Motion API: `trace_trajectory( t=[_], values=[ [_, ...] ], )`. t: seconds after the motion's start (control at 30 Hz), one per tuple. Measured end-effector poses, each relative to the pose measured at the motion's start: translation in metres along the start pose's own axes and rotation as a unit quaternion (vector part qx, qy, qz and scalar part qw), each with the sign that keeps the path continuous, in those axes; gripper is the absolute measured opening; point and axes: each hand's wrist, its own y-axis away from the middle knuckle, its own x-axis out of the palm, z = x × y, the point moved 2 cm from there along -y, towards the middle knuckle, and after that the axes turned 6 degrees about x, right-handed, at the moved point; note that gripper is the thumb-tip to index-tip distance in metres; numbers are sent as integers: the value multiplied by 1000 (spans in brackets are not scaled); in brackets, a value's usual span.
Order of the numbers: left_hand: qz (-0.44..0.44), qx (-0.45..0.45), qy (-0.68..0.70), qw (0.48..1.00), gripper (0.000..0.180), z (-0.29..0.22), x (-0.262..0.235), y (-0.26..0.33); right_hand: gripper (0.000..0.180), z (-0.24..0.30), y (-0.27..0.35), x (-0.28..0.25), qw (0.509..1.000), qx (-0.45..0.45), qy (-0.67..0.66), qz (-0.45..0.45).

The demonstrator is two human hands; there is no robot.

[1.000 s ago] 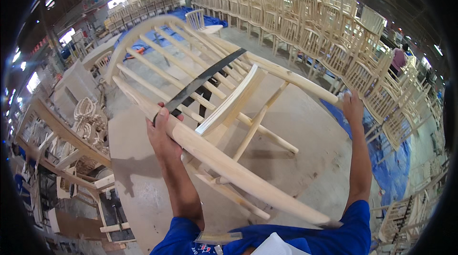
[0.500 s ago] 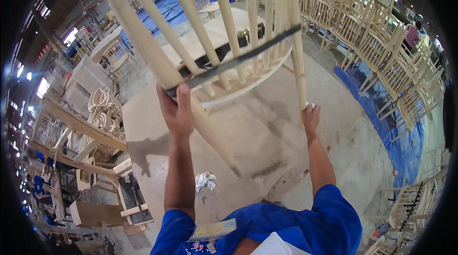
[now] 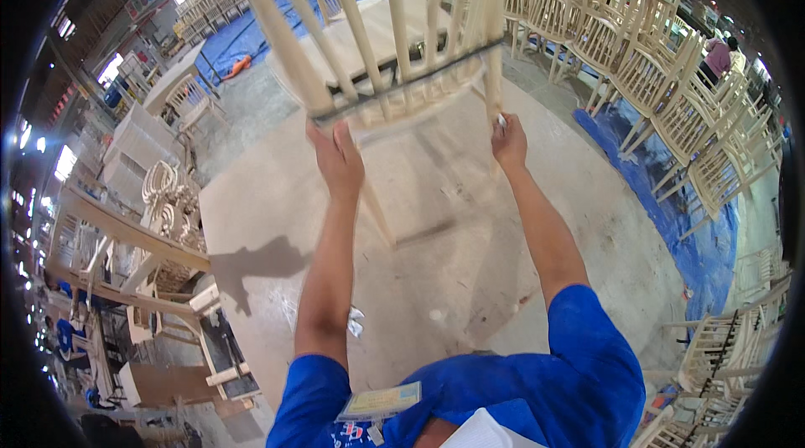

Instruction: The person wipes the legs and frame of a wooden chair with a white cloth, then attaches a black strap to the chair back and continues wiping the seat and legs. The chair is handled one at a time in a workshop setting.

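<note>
An unpainted wooden chair (image 3: 365,25) with a spindle back stands in front of me, its back toward me. A black strap (image 3: 415,82) runs across the spindles. My left hand (image 3: 340,161) is closed around the left side of the chair, just below the strap's end. On the other side, my right hand (image 3: 510,145) is closed around the right rear leg, and a small white bit shows at its fingers. Partly hidden behind my left forearm, a crumpled white cloth (image 3: 355,324) lies on the light brown sheet (image 3: 570,213) under the chair.
Rows of similar pale chairs (image 3: 646,71) are stacked at the right on blue sheeting (image 3: 646,188). At the left are a wooden frame (image 3: 134,217) and a pile of curved wooden parts (image 3: 168,196). A person (image 3: 717,58) stands at the far right.
The chair has moved farther from me and sits lower and more level in view. Both hands have gone forward with it, the right one also leftward.
</note>
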Motion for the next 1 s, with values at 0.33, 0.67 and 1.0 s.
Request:
trace_trajectory(
  t=[0.33, 0.67, 1.0],
  values=[
    [160, -32, -70, 984, 45, 42, 75, -75, 33, -147, 215, 1, 951, 73, 119, 275],
    [210, -105, -248, 940, 59, 92, 54, -10, 33, -167, 280, -46, 953, 111, -19, 283],
    [389, -631, -25, 671, 47, -102, -226, 402, 33, -177, 257, -26, 927, 118, 77, 348]
  ],
)
